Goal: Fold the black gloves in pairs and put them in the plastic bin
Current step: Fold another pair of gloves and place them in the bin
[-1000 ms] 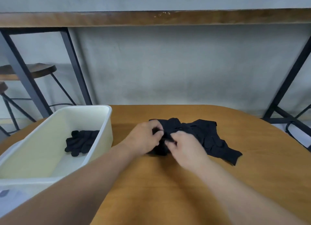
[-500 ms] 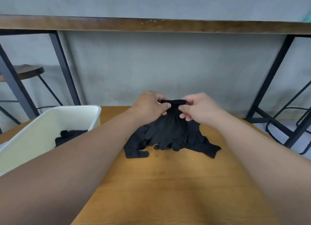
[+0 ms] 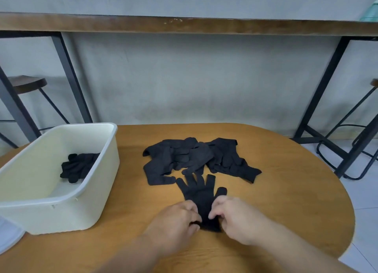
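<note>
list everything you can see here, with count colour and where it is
flat glove: one, black, on the table nearest the person, laid flat, glove fingers pointing away
glove pile: one heap, black, mid-table beyond the flat glove; count unclear
folded gloves: one bundle, black, inside the bin
plastic bin: one, cream, left side of the table
table: one, wooden, rounded
counter: one, dark wood, black legs, along the wall
stools: two, dark seats, far left and far right
bottle: one, greenish, on the counter top right
left hand: grips the flat glove's cuff
right hand: grips the same cuff
</note>
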### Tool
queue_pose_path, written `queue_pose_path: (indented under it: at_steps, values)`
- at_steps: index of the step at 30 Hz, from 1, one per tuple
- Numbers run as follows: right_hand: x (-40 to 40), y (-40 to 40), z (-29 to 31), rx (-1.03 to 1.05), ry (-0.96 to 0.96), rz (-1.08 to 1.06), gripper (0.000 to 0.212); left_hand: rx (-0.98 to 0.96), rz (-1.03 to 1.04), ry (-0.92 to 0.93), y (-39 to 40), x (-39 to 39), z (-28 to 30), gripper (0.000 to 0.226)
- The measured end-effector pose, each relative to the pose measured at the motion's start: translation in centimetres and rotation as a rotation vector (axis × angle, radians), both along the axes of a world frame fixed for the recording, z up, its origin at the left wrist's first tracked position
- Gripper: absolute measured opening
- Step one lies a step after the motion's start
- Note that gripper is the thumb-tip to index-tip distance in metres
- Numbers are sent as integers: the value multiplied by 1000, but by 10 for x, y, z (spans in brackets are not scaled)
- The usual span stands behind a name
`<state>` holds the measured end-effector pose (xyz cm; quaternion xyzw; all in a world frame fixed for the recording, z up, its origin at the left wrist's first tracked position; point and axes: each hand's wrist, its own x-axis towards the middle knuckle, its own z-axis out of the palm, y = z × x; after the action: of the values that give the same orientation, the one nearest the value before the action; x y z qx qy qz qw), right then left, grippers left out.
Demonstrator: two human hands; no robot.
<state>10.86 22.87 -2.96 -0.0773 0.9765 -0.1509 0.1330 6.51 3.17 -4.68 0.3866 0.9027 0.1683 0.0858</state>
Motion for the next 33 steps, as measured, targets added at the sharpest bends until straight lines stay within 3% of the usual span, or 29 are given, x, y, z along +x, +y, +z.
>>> queue_pose_path:
  at_steps: [2, 6, 11, 14, 18, 22, 24, 29, 33]
  values:
    - [-1, 1, -2, -8, -4, -33, 53, 0, -15, 29, -5, 4, -1, 31]
    - [-4, -6, 1, -77, 126, -97, 29, 2, -2, 45, -5, 8, 3, 41]
    - [-1, -18, -8, -49, 45, -34, 26, 39, 60, -57, -6, 10, 1, 28]
    - [-8, -18, -2, -69, 42, -53, 18, 142, 237, -77, -8, -9, 3, 23]
    - [-33, -24, 15, -153, 124, -143, 14, 212, 584, 41, -18, -61, 9, 21]
    - [-66, -31, 23, -195, 194, -201, 15, 207, 691, 53, -20, -99, 17, 24]
    - [-85, -33, 21, -117, 272, -195, 13, 211, 653, 64, -12, -108, 17, 20]
    - [-134, -5, 12, 250, 429, -157, 51, 256, 570, 12, 9, -111, 7, 11]
    - [-153, 16, 9, 364, 409, -144, 38, 298, 543, -32, 19, -117, 1, 11]
